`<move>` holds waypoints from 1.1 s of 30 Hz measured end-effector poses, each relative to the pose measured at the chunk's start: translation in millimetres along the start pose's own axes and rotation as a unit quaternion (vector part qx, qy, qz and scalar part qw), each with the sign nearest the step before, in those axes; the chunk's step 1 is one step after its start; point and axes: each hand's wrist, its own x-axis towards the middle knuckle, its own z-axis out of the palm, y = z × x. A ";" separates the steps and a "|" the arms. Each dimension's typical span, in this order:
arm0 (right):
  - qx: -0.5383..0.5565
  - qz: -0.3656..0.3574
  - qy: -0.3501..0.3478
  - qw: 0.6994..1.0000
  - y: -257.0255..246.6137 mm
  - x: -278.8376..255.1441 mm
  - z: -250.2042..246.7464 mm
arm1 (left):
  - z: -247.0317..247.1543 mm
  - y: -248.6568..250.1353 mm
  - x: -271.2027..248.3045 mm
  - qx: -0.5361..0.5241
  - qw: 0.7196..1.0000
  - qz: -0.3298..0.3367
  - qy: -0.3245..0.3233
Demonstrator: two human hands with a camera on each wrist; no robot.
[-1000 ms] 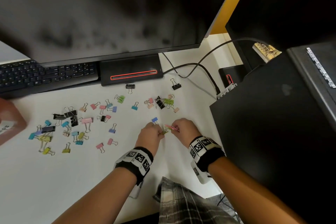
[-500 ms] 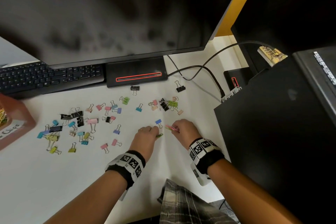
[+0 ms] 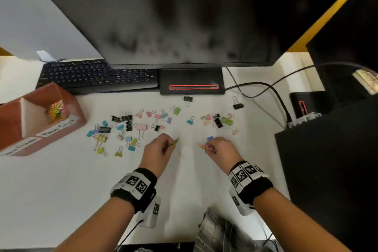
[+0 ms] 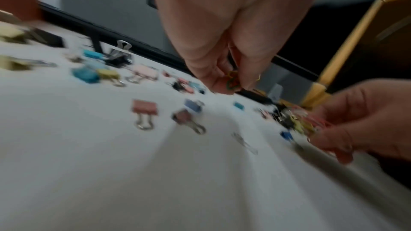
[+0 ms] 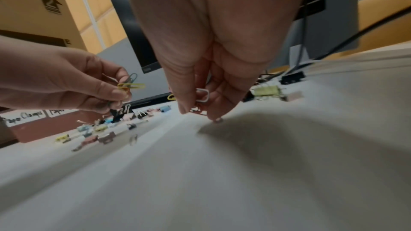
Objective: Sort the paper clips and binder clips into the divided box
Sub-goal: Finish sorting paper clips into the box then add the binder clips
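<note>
Presently left hand (image 3: 158,149) pinches paper clips (image 3: 174,142); right hand (image 3: 222,149) pinches pink clips (image 3: 205,147). Bare white desk (image 3: 61,190) lies between them. Divided box (image 3: 41,120) sits at the far-left edge.

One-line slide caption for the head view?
Both hands, left hand and right hand, pinch paper clips above scattered binder clips; divided box at left.

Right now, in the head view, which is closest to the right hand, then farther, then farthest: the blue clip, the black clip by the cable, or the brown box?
From the right hand:
1. Blue clip, beside its fingers.
2. Black clip, farther back, near the cable.
3. Brown box, far left.
</note>
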 end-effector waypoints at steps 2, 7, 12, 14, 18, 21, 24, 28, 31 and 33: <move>0.002 -0.025 0.007 1.000 -20.8 9.4 1.7 | -30.1 -9.8 -3.0 -0.037 0.998 -0.026 0.047; 0.017 -0.028 0.026 0.999 -55.5 28.0 8.7 | -75.0 -44.3 -6.6 -0.032 0.997 -0.047 0.060; -0.002 0.039 0.002 0.999 -49.3 23.7 16.0 | -41.4 -44.0 -5.4 0.026 0.994 0.058 -0.087; -0.005 0.061 0.004 0.998 -40.1 18.0 17.6 | -23.7 -39.3 -0.2 0.022 0.988 0.096 -0.117; 0.000 0.089 0.013 0.996 -22.1 4.8 15.4 | 10.9 -30.5 11.1 0.066 0.972 0.140 -0.175; 0.007 0.096 0.021 0.995 -9.8 -3.4 10.8 | 25.6 -23.6 14.7 0.132 0.959 0.149 -0.201; 0.006 0.095 0.018 0.995 -0.9 -8.2 6.2 | 31.0 -18.8 16.9 0.163 0.951 0.158 -0.211; 0.000 0.082 0.006 0.997 5.3 -11.4 0.8 | 37.3 -20.4 14.6 0.203 0.948 0.154 -0.191; -0.009 0.076 0.001 0.997 5.4 -11.7 -2.8 | 39.4 -21.6 11.6 0.229 0.943 0.155 -0.183; -0.007 0.071 -0.002 0.997 4.8 -10.9 -4.5 | 40.3 -24.2 9.8 0.243 0.940 0.159 -0.179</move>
